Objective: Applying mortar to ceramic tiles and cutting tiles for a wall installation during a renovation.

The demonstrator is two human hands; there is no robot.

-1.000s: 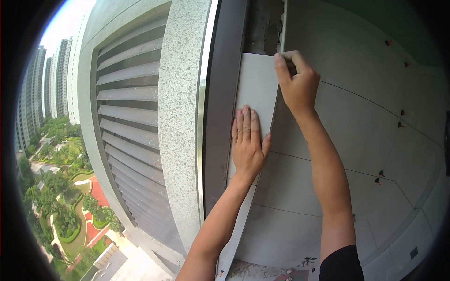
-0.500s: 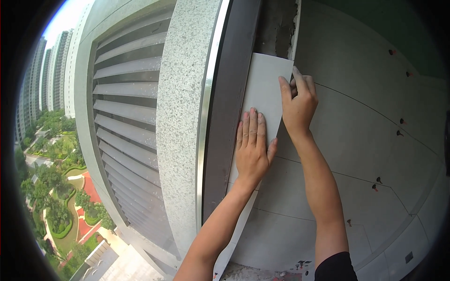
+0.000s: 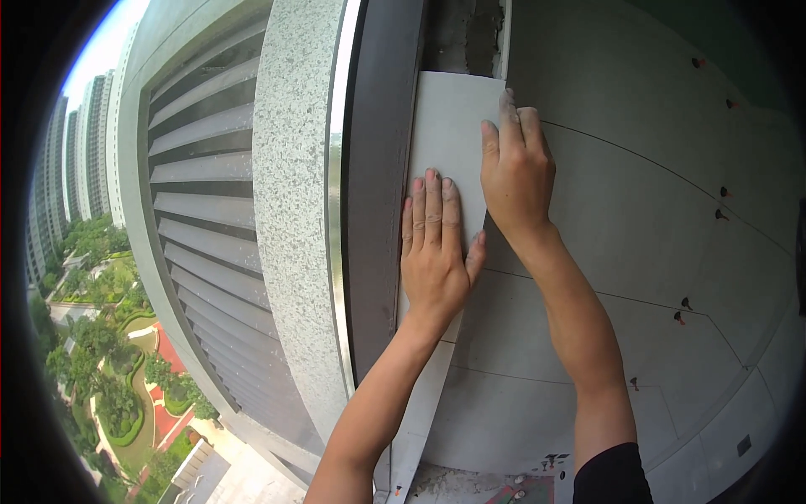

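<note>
A narrow pale grey tile strip [image 3: 453, 122] covers part of the wall edge between the dark frame and the larger tiled wall. My left hand [image 3: 437, 273] lies flat on its face, fingers together and pointing up. My right hand [image 3: 519, 176] is at the strip's right edge near its upper corner, index finger stretched up along that edge and the thumb on the face; its other fingers are partly bent. Below the strip, past a thin joint, another pale strip [image 3: 426, 391] continues down. Above it shows a bare, rough recess [image 3: 447, 38].
Large grey tiles [image 3: 638, 244] cover the wall to the right, with small black-and-red tile spacers [image 3: 724, 192] in their joints. At left are a dark frame [image 3: 374, 185], a speckled pillar [image 3: 294, 160] and louvres [image 3: 206, 168]. Gardens and towers lie far below outside. Debris covers the floor [image 3: 453, 479].
My right hand has shifted slightly along the strip's edge, with its index finger straighter. The left hand stays pressed on the strip. The whole view has moved a little.
</note>
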